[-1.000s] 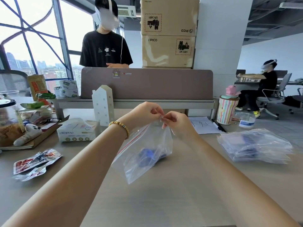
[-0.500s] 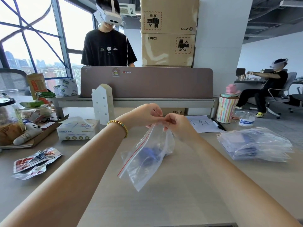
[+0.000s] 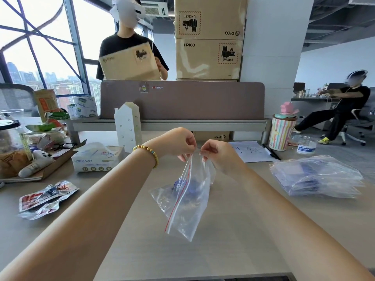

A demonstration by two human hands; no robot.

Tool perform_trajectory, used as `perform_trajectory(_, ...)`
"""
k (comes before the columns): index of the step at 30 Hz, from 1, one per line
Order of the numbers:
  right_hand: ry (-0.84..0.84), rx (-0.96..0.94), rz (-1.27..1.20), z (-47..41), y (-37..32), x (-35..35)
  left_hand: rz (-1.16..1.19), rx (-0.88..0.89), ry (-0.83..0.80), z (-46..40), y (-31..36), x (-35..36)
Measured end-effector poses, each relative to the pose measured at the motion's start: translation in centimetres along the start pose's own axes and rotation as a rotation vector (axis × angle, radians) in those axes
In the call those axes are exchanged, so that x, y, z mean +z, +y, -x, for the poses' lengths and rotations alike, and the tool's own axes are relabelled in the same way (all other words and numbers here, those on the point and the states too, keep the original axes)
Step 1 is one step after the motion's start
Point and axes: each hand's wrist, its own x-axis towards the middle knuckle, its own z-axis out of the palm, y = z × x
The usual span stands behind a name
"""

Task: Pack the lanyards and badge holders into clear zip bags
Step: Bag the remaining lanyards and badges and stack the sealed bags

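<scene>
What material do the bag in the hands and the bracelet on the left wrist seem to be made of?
Bag: thin clear plastic film, glossy, judging by its wrinkles, the blue contents showing through and the red zip line. Bracelet: round yellowish beads, slightly shiny; stone, wood or plastic cannot be told.

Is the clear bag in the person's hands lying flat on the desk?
No, both hands, left hand and right hand, pinch the top of the zip bag, which hangs down over the desk.

Cluttered desk [image 3: 233, 240]: bag stack [image 3: 316, 177], tissues [image 3: 97, 157].
</scene>
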Motion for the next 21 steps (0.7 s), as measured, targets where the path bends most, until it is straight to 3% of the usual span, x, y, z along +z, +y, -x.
perform_trajectory(3,0.012,-0.005,0.002,-0.2,-0.2,0.0,0.039,0.007,0.059,-0.1,-0.2,0.3)
perform_trajectory(7,0.038,0.028,0.052,-0.1,0.3,-0.4,0.167,-0.044,0.323,-0.1,-1.4,-0.2)
perform_trajectory(9,0.048,0.043,0.07,0.1,1.1,-0.6,0.24,-0.076,0.286,0.1,-2.0,-0.8)
perform_trajectory(13,0.036,0.038,-0.008,0.2,0.9,-0.2,0.241,-0.091,0.057,0.4,-0.5,0.2)
perform_trajectory(21,0.052,0.013,-0.058,-0.3,0.2,-0.1,0.219,-0.022,0.134,-0.5,-0.4,1.3)
